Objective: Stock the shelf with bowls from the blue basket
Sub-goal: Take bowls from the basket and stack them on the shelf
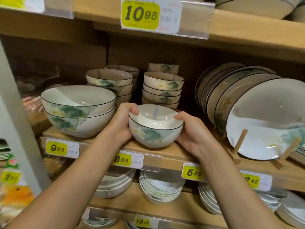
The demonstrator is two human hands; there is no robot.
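wooden shelf: left hand and right hand grip 1 bowl.

Price tag small print illegible; front plate past right edge.

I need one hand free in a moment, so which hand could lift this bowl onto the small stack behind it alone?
Probably the right hand. It holds the bowl with a gap before the plates, while the left hand sits close beside the large bowls. The small stack is straight behind.
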